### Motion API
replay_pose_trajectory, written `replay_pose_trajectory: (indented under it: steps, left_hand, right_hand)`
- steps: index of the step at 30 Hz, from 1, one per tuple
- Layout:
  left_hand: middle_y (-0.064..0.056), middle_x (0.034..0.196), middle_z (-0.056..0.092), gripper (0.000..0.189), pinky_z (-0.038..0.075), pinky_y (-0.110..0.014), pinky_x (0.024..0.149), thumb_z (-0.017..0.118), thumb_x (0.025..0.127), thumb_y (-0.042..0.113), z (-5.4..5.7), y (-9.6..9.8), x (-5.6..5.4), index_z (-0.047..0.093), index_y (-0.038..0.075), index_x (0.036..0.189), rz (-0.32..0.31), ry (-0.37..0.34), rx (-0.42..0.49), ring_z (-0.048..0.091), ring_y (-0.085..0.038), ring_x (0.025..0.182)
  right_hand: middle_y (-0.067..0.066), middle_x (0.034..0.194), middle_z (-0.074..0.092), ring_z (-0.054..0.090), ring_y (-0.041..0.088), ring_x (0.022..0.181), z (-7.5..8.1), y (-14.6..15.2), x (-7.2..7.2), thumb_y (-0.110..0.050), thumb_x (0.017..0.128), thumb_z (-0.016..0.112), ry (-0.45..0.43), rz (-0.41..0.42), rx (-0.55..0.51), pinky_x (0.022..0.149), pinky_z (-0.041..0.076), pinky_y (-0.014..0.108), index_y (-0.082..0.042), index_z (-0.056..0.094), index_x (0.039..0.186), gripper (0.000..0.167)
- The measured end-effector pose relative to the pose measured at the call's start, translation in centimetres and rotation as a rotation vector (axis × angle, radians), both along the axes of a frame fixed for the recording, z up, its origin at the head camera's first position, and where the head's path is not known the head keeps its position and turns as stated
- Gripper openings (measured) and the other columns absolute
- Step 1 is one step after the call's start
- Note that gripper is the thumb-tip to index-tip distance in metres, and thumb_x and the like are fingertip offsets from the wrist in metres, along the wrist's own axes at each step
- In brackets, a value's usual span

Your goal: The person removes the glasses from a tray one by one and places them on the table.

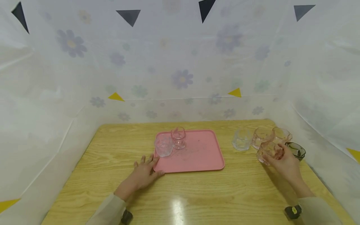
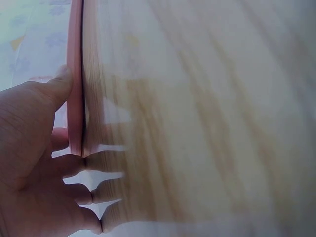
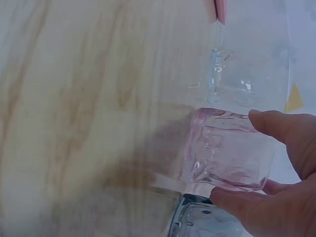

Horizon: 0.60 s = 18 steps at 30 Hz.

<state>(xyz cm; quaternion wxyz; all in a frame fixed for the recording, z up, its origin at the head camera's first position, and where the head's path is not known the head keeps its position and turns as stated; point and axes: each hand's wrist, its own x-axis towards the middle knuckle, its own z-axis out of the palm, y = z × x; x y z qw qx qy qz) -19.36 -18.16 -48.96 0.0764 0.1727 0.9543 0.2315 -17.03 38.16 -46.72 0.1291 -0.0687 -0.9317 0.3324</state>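
Observation:
At the near left corner of a pink tray (image 1: 194, 161) rests my left hand (image 1: 144, 175), fingers spread. In the left wrist view its thumb touches the tray's edge (image 2: 75, 113) and several fingertips meet the table. A clear glass (image 1: 164, 147) and a pinkish glass (image 1: 178, 138) stand at the tray's left side. On the right, my right hand (image 1: 288, 164) grips a pink glass (image 1: 267, 153) between thumb and fingers. The right wrist view shows this pink glass (image 3: 229, 153) low at the table; whether it touches the surface I cannot tell.
Around the right hand stand a clear glass (image 1: 242, 139), two pinkish glasses, one nearer (image 1: 261, 136) and one farther right (image 1: 282, 134), and a dark green glass (image 1: 296, 150). White flowered sheeting (image 1: 180, 62) encloses the wooden table (image 1: 197, 193) at the back and sides.

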Motion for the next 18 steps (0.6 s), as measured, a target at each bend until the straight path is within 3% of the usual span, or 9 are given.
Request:
replay_pose_trajectory:
  steps: [7, 8, 12, 14, 18]
  left_hand:
    - [-0.033, 0.164, 0.037, 0.077, 0.01, -0.092, 0.11, 0.063, 0.101, 0.053, -0.1, 0.1, 0.1, 0.047, 0.002, 0.157, -0.009, 0.039, 0.032, 0.022, -0.07, 0.149]
    - [-0.032, 0.164, 0.036, 0.078, 0.01, -0.092, 0.11, 0.063, 0.101, 0.054, -0.1, 0.1, 0.1, 0.047, 0.002, 0.157, -0.008, 0.034, 0.029, 0.021, -0.07, 0.149]
    - [-0.029, 0.167, 0.034, 0.078, 0.008, -0.09, 0.113, 0.061, 0.103, 0.056, -0.1, 0.0, 0.1, 0.044, 0.005, 0.16, 0.0, 0.006, 0.007, 0.02, -0.067, 0.151]
    - [-0.028, 0.167, 0.033, 0.079, 0.009, -0.089, 0.113, 0.06, 0.103, 0.057, 0.0, 0.0, 0.0, 0.043, 0.006, 0.161, 0.002, -0.004, -0.002, 0.02, -0.066, 0.152]
    - [-0.028, 0.167, 0.033, 0.078, 0.01, -0.089, 0.113, 0.06, 0.103, 0.057, 0.0, 0.0, 0.0, 0.043, 0.006, 0.161, 0.002, -0.005, -0.006, 0.02, -0.066, 0.152]
  right_hand:
    - [0.026, 0.1, 0.07, 0.054, -0.007, 0.065, 1.2, -0.5, 0.3, -0.034, 0.096, 0.079, 0.069, -0.016, 0.055, 0.054, 0.051, 0.027, 0.016, 0.038, 0.152, 0.085]
    - [0.026, 0.099, 0.07, 0.058, -0.002, 0.066, 1.4, -0.6, 0.4, -0.033, 0.096, 0.079, 0.08, -0.024, 0.072, 0.056, 0.053, 0.031, 0.016, 0.04, 0.151, 0.083]
    - [0.034, 0.104, 0.071, 0.073, 0.039, 0.084, 2.4, -1.1, 0.4, -0.03, 0.094, 0.081, 0.128, -0.056, 0.12, 0.066, 0.058, 0.046, 0.014, 0.047, 0.147, 0.077]
    - [0.039, 0.115, 0.07, 0.069, 0.055, 0.104, 3.0, -1.4, 0.4, -0.029, 0.093, 0.082, 0.149, -0.059, 0.113, 0.07, 0.057, 0.032, 0.012, 0.048, 0.148, 0.077]
    - [0.042, 0.135, 0.061, 0.06, 0.06, 0.122, 4.1, -2.4, 0.2, -0.031, 0.093, 0.082, 0.164, -0.027, 0.05, 0.07, 0.039, 0.001, 0.007, 0.047, 0.152, 0.078]
